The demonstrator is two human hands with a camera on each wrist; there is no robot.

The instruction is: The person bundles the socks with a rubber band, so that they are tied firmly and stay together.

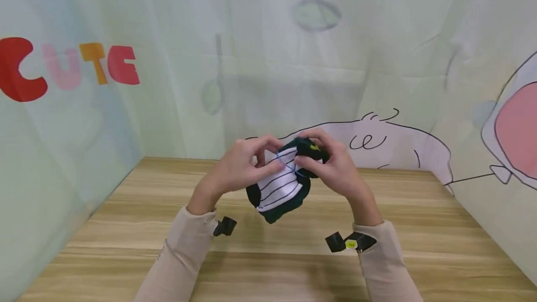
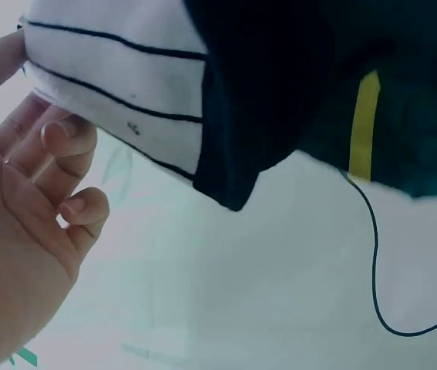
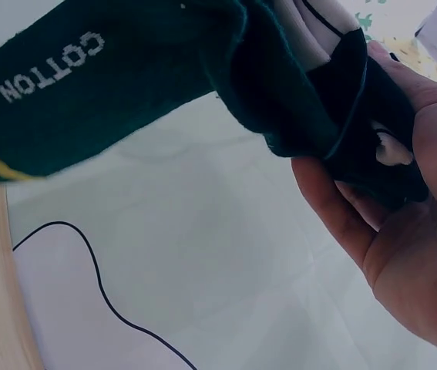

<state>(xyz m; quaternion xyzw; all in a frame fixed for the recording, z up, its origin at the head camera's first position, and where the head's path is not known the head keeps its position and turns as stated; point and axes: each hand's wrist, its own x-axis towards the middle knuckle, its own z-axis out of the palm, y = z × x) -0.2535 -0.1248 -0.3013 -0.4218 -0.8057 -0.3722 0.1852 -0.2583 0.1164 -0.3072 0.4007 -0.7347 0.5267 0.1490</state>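
A dark green sock or pair of socks [image 1: 280,190], with a white part crossed by thin dark stripes, is held up over the table between both hands. The left hand [image 1: 234,166] pinches its left edge with thumb and forefinger. On the other side, the right hand [image 1: 341,169] grips a bunched dark end between thumb and fingers. A thin blue strand [image 1: 286,162] crosses the white part between the two thumbs. In the left wrist view, a yellow stripe [image 2: 364,127] shows on the green fabric. The right wrist view shows pale COTTON lettering [image 3: 52,68] on the hanging part.
Beneath the hands lies a wood-grain table [image 1: 138,227]. A pale printed curtain [image 1: 260,59] stands behind it and at both sides, with coloured letters [image 1: 121,65] at left. Small black devices [image 1: 226,226] are strapped at both wrists.
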